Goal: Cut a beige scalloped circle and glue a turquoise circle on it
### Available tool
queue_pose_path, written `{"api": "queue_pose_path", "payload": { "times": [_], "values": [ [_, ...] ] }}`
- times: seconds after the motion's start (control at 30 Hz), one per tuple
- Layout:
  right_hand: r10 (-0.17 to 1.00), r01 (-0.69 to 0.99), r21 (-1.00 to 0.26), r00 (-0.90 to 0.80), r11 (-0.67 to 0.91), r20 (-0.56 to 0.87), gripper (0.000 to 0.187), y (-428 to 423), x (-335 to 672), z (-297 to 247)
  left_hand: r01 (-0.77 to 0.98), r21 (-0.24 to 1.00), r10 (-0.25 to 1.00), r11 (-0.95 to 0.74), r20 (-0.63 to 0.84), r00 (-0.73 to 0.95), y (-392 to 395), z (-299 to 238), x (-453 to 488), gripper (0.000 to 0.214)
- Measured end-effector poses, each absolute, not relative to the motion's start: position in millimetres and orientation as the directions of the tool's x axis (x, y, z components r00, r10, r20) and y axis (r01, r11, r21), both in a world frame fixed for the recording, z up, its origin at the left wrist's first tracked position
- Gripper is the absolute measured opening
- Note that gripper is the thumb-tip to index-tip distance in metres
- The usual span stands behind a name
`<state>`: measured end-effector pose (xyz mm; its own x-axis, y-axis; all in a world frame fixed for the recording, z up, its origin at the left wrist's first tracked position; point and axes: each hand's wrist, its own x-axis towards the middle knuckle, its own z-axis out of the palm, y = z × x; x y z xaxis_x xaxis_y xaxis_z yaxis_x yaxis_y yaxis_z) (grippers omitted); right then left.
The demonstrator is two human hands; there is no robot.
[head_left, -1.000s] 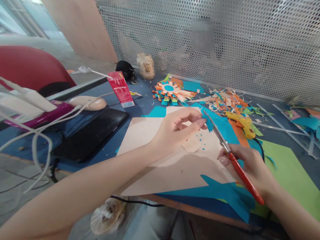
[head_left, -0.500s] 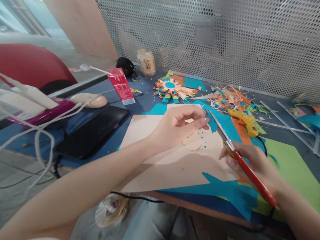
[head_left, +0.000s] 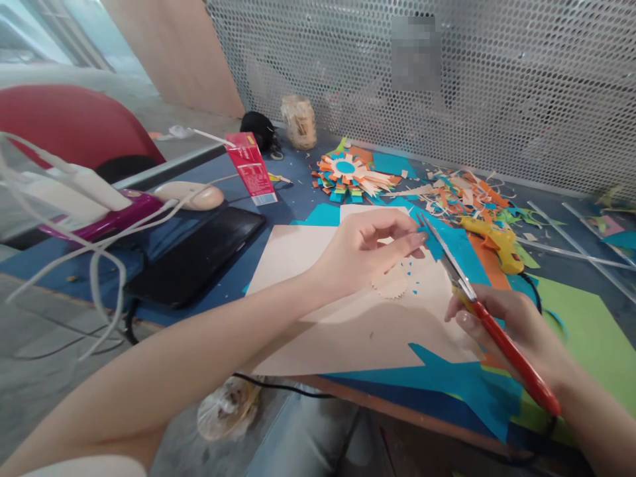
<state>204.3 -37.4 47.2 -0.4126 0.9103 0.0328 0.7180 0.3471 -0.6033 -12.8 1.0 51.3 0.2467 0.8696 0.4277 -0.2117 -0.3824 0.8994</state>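
Over a pale paper sheet, my left hand is closed in a pinch. A small blue paper piece shows at its fingertips, mostly hidden by them. My right hand grips red-handled scissors, whose blades point away and lie beside the left fingertips, touching or nearly touching the blue piece. Below the left hand lies a pale paper disc with a toothed edge. Tiny blue paper scraps are scattered to its right.
A layered paper flower and a heap of paper strips lie at the back. On the right are a yellow glue gun and green paper. A black phone, a power strip and a red carton stand left.
The whole view has shifted slightly, so things appear a little further right. Both hands keep nearly the same pose, with the scissors still beside the left fingertips.
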Motion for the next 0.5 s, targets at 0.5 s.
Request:
{"api": "queue_pose_path", "payload": {
  "times": [0.5],
  "values": [
    [0.922,0.780,-0.493,-0.350,0.385,0.167,0.035,-38.4,203.5,38.7,-0.337,0.922,0.918,-0.189,0.288,0.272,-1.5,42.8,-6.1,0.015]
  ]
}}
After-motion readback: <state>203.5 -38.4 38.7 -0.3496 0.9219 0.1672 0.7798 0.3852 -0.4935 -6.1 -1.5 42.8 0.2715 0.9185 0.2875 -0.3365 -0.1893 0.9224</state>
